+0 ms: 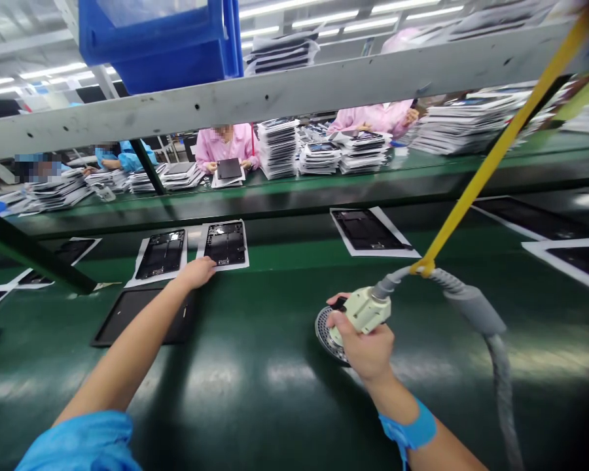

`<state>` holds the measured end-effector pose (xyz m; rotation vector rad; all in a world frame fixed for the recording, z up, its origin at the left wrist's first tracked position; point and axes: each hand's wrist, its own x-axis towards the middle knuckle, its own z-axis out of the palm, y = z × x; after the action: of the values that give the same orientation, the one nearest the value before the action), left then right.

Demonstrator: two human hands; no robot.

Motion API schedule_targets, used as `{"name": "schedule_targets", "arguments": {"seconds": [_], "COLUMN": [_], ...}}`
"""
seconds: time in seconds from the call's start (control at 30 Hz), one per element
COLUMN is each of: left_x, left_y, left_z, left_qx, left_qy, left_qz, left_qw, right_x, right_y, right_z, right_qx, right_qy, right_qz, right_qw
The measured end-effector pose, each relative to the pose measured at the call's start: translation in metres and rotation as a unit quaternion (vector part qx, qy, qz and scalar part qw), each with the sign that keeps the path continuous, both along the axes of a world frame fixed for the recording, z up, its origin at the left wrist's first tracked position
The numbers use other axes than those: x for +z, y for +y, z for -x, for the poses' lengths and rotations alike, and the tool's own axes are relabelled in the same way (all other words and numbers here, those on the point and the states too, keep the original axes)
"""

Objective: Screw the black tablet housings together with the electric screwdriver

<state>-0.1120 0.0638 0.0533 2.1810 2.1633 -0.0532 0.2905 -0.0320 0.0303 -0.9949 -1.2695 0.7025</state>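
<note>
My left hand [197,273] reaches forward to the near left corner of a white sheet [246,256], its fingers closed at the edge. On that sheet lies a black tablet housing [224,243] with small parts inside. My right hand [368,347] is wrapped round a pale handheld tool [367,310] with a round perforated head [325,330] facing down and left. A grey cable [471,307] runs from the tool, and a yellow strap [495,144] holds the cable up. Beneath my left forearm is a black tray [120,318], partly hidden.
More tablet housings on white sheets lie along the green bench [255,366], such as one left [161,254] and one right [370,229]. A grey shelf beam [294,91] crosses above, carrying a blue bin [177,62]. Behind it, co-workers sit among paper stacks [278,149].
</note>
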Motion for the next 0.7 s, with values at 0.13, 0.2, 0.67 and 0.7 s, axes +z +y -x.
{"name": "schedule_targets", "arguments": {"seconds": [0.13, 0.2, 0.67, 0.7], "left_x": [-0.007, -0.005, 0.044, 0.045], "left_y": [0.01, 0.015, -0.115, -0.141], "left_z": [-0.035, -0.042, -0.149, -0.164], "left_qx": [-0.044, -0.042, -0.215, -0.26], "left_qy": [0.041, 0.062, 0.078, 0.057], "left_qz": [0.019, 0.024, 0.124, 0.15], "left_qw": [0.998, 0.997, 0.966, 0.952], "right_x": [0.001, 0.001, 0.013, 0.014], "right_y": [-0.002, -0.002, -0.002, -0.002], "right_z": [0.0, 0.0, 0.0, 0.0], "right_qx": [0.003, 0.0, -0.003, -0.003], "right_qy": [-0.002, -0.002, 0.029, 0.031], "right_qz": [0.001, 0.004, -0.008, -0.005], "right_qw": [1.0, 1.0, 1.0, 1.0]}}
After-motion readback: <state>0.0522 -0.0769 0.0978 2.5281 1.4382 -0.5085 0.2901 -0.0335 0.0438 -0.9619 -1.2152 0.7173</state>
